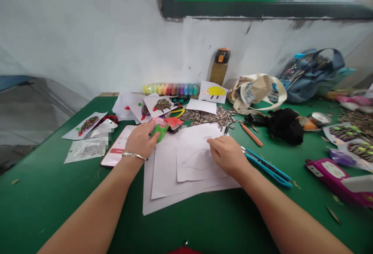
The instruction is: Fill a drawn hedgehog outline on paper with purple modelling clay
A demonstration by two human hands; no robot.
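My left hand (142,137), with a silver bangle at the wrist, has its fingers closed on a small bright green and pink packet (159,130). My right hand (225,151) is closed over a small sheet of paper (192,173) that carries a pencil-like outline of a rounded body with a small circle at its left end. A dark pen (226,130) sticks up from behind the right fingers; its lower part is hidden. Larger white sheets (163,192) lie beneath. A red packet (174,122) rests just right of my left hand.
A phone (118,145) lies beside my left wrist. Sunflower seeds (214,117) are heaped behind the papers. Blue tweezers (268,167) and an orange tool (251,134) lie to the right, near a magenta device (335,180). A bottle (220,67) and tote bag (259,93) stand behind.
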